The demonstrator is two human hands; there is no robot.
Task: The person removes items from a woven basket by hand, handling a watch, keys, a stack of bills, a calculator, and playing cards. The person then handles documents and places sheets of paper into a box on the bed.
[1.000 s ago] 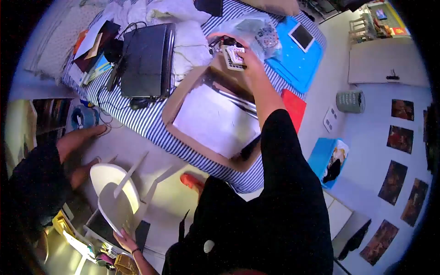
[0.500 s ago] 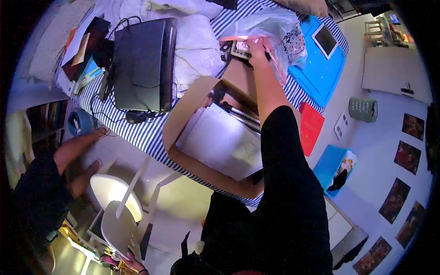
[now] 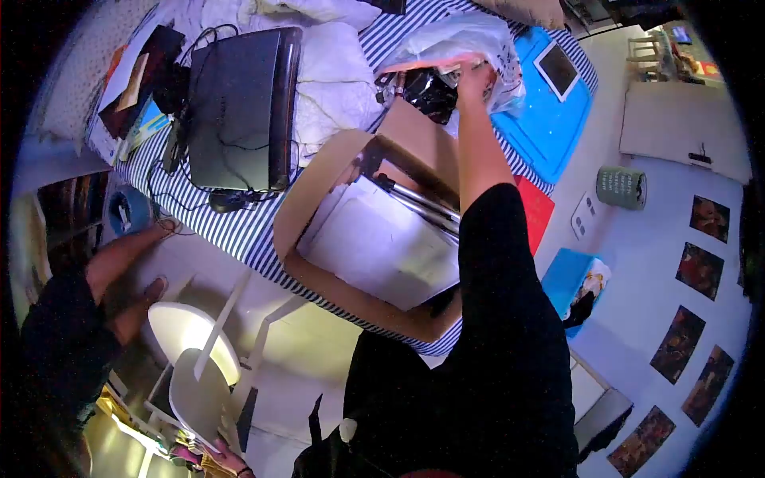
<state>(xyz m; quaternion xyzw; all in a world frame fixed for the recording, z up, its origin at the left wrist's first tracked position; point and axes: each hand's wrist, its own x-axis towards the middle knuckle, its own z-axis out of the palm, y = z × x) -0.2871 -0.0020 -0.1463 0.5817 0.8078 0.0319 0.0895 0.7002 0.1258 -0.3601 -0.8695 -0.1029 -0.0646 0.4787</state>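
Note:
My right hand (image 3: 476,83) reaches to the mouth of a translucent plastic bag (image 3: 458,36) with a pinkish edge, on the striped bed. Its fingers look closed, but what they hold is partly hidden by the bag. Just left of it lies glossy black plastic (image 3: 430,94). Below my right forearm stands an open cardboard box (image 3: 323,187), holding a pale flat panel (image 3: 386,239) and metal rods (image 3: 418,205). At the bottom left, my left hand (image 3: 229,460), partly out of view, is closed at the edge of a white chair (image 3: 199,390).
A black laptop-like device (image 3: 239,111) with cables lies on the striped cloth (image 3: 231,231). A blue lid (image 3: 550,131) carries a white tablet (image 3: 556,70). Another person (image 3: 68,327) is at the left. Against the right wall stands a blue bin (image 3: 562,279).
My right hand has shifted slightly right and down at the bag. The beige gridded item beside it is out of sight, and black plastic shows there. My left hand stays by the chair.

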